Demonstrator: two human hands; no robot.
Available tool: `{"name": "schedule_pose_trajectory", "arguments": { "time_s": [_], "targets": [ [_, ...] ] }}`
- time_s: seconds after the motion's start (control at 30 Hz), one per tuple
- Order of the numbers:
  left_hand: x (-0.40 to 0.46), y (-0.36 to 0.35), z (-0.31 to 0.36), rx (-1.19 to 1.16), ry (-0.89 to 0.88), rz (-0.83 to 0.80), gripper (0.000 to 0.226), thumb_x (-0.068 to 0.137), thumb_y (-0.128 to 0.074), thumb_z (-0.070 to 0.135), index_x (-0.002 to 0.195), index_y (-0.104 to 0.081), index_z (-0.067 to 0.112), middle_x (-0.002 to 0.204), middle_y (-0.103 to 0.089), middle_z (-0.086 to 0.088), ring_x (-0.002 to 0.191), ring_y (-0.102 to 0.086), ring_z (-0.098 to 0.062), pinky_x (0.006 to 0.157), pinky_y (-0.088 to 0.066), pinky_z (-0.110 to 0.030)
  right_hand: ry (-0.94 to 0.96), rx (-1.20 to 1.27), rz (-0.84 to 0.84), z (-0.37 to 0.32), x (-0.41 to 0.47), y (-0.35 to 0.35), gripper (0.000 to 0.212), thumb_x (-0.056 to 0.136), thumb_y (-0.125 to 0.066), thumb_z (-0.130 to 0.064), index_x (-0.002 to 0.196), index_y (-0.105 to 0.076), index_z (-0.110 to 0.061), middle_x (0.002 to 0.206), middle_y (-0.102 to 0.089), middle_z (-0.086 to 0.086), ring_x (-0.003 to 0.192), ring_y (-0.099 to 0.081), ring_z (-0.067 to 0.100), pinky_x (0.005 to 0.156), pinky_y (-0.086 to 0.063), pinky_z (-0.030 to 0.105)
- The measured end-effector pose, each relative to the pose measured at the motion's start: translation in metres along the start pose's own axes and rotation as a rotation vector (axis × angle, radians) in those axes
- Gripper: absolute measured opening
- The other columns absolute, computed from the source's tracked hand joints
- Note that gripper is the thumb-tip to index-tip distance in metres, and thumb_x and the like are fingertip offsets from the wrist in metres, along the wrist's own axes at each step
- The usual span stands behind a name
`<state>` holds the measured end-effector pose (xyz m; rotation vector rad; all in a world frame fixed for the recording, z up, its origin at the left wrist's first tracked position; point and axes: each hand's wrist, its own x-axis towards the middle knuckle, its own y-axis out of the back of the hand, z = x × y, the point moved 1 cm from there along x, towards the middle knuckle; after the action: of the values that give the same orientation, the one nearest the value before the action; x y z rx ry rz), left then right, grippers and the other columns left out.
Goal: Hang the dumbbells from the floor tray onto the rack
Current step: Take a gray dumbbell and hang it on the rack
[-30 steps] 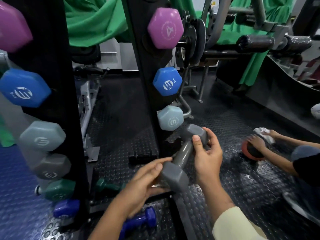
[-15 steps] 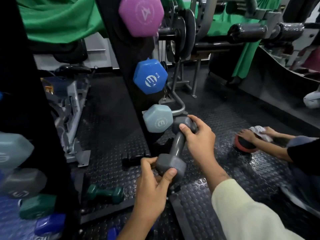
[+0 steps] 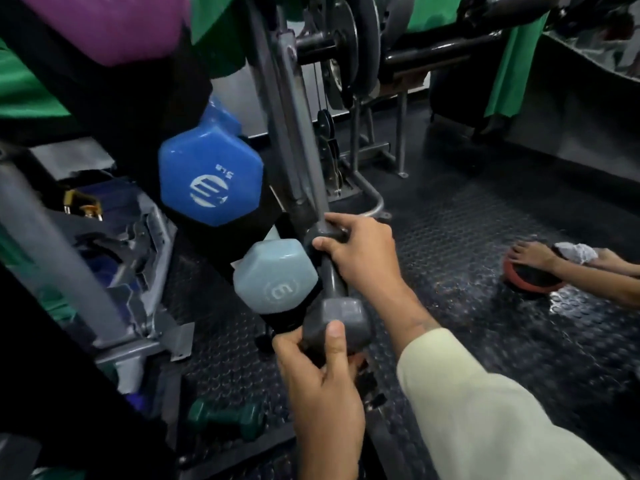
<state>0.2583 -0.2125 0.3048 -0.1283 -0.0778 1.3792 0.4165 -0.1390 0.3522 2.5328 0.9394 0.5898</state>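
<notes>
A dark grey dumbbell [image 3: 337, 303] is held between both my hands, right beside the black rack upright [image 3: 180, 109]. My left hand [image 3: 320, 382] grips its near head from below, thumb on top. My right hand [image 3: 360, 258] grips its far head and the top of the handle. The grey dumbbell sits just right of a pale blue dumbbell [image 3: 275, 275] hanging on the rack. Above that hang a blue dumbbell [image 3: 207, 181] and a purple one [image 3: 110, 26]. A green dumbbell [image 3: 225, 419] lies in the floor tray [image 3: 242, 448].
Another person's hands [image 3: 540, 258] rest on a red and black disc [image 3: 530, 278] on the studded rubber floor at the right. A weight machine with black plates [image 3: 349, 53] stands behind the rack. A grey bench frame [image 3: 114, 271] is at the left.
The view has moved in closer to the rack. Both hands have brought the grey dumbbell up against the pale blue one; my left hand has shifted under the near head.
</notes>
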Motion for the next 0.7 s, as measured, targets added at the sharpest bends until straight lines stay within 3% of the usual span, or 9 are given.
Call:
{"name": "schedule_pose_trajectory", "arguments": {
  "time_s": [0.17,0.33,0.53,0.7],
  "targets": [
    [0.009,-0.011,0.004,-0.071,0.000,0.061,0.032,0.080,-0.065,0.055,0.102,-0.049,0.038,0.134,-0.051,-0.002,0.113,-0.070,-0.019,0.079,-0.064,-0.036,0.049,-0.031,-0.085,-0.005,0.015,-0.017,0.057,0.087,-0.080,-0.044,0.141,-0.063,-0.037,0.134,-0.070,-0.004,0.131,-0.059,0.020,0.113,-0.045,0.033],
    [0.011,-0.018,0.000,-0.144,0.031,0.124,0.039,0.078,-0.067,0.053,0.099,-0.044,0.029,0.131,-0.053,-0.014,0.110,-0.071,-0.035,0.076,-0.065,-0.038,0.113,-0.042,-0.197,0.000,0.022,-0.025,0.053,0.093,-0.072,-0.033,0.144,-0.061,-0.031,0.135,-0.070,0.000,0.135,-0.057,0.022,0.114,-0.045,0.038],
    [0.010,-0.016,-0.002,-0.200,0.066,0.137,0.050,0.078,-0.064,0.052,0.112,-0.045,0.020,0.125,-0.060,-0.016,0.099,-0.076,-0.034,0.075,-0.064,-0.034,0.164,-0.038,-0.232,0.007,0.023,-0.022,0.050,0.098,-0.064,-0.027,0.148,-0.056,-0.033,0.138,-0.068,-0.002,0.136,-0.056,0.022,0.114,-0.045,0.040],
    [0.007,-0.006,0.005,-0.275,0.195,0.120,0.048,0.084,-0.054,0.058,0.113,-0.049,0.019,0.115,-0.071,-0.011,0.094,-0.079,-0.026,0.076,-0.063,-0.027,0.232,-0.026,-0.284,0.004,0.023,-0.029,0.043,0.100,-0.066,-0.027,0.141,-0.062,-0.040,0.147,-0.059,-0.016,0.142,-0.050,0.011,0.119,-0.039,0.035]
  ]
}}
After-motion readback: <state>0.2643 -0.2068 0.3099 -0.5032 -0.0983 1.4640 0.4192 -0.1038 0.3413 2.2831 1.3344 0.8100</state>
